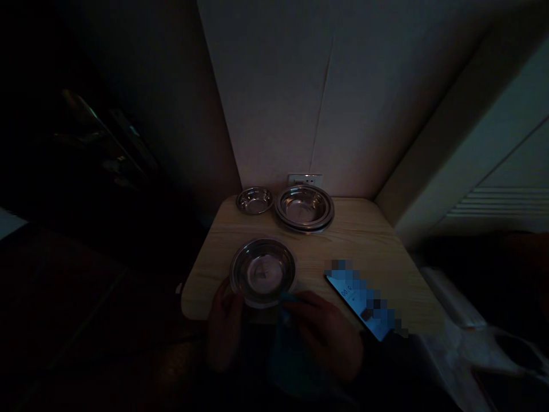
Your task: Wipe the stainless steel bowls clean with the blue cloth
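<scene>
A shiny metal bowl (264, 273) is at the front left of the small wooden table. My left hand (225, 320) grips its near left rim, with the thumb on the rim and the fingers partly hidden. At the bowl's near right rim, my right hand (323, 329) pinches a blue-green cloth (294, 357). The cloth's upper end touches the rim, and the rest hangs down over the table's front edge into shadow.
Behind stand a stack of metal bowls (304, 207) and a smaller metal bowl (255, 201). A lit phone (362, 303) lies on the right of the wooden table (364, 234). A wall socket (305, 179) is just behind the stack. The room is dim.
</scene>
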Tool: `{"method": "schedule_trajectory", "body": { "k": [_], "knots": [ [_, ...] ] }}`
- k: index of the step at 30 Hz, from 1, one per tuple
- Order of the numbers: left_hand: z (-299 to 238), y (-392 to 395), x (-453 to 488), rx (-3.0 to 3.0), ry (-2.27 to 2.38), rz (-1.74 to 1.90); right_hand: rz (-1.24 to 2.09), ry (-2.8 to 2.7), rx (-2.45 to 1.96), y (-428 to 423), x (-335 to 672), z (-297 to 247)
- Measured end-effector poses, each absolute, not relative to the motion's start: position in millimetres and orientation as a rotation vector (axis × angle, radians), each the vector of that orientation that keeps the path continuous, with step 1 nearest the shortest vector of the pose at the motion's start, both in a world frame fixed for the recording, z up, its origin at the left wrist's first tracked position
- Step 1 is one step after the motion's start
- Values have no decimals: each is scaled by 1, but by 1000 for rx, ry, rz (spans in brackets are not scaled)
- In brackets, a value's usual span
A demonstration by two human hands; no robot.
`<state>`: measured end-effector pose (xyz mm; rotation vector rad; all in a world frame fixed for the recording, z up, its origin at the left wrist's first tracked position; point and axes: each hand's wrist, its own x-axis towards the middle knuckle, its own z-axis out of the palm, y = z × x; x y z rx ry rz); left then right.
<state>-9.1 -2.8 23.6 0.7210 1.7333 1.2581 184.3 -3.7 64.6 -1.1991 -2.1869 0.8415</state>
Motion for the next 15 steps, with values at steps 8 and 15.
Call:
{"method": "schedule_trajectory", "body": {
  "k": [8, 15],
  "knots": [
    [26, -15, -21, 2166, 1986, 1142, 1168, -1403, -1416, -1, 211, 45],
    [20, -7, -27, 2617, 1727, 776, 1608, -820, -1216, -4, 222, 47]
  ]
}}
